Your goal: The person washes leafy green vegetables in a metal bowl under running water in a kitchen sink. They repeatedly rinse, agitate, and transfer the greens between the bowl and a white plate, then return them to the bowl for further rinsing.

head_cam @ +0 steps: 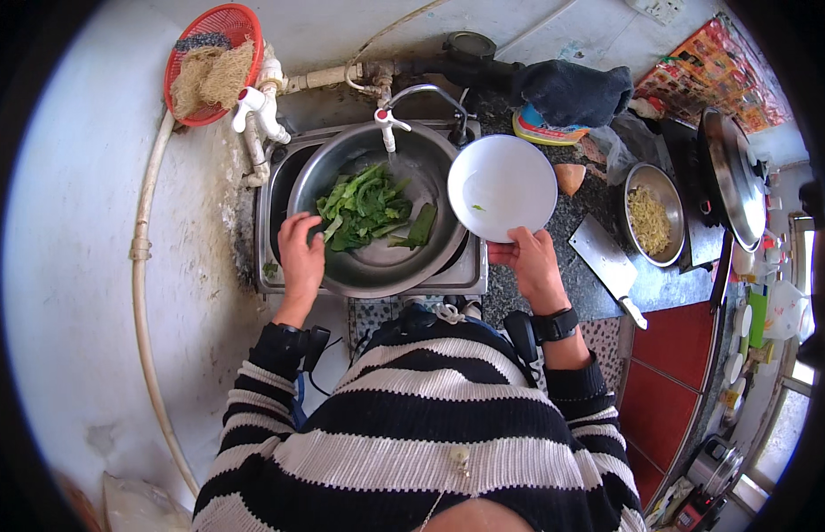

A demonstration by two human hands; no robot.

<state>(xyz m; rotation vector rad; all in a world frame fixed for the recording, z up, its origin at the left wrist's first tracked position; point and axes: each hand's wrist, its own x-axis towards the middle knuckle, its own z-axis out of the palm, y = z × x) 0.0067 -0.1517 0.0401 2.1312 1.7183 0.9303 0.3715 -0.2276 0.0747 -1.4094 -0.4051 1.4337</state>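
A wide stainless steel basin [386, 269] sits on the sink [475, 279], holding leafy greens [366, 206] and a separate broad piece of green leaf [422, 226]. Above it is a white tap with a red cap [389, 123]; water seems to fall from its spout. My left hand [302, 256] is at the basin's left rim, fingers apart and holding nothing. In my right hand [532, 269] is the near edge of a white plate [502, 189], at the basin's right rim, with a small green scrap on it.
On the dark counter to the right lie a cleaver [605, 259], a steel bowl of pale yellow shreds [648, 219] and an orange-brown piece [570, 178]. A lidded pan [731, 179] stands beyond. Upper left hangs a red plastic basket [216, 20]; a dark cloth [572, 90] covers a container.
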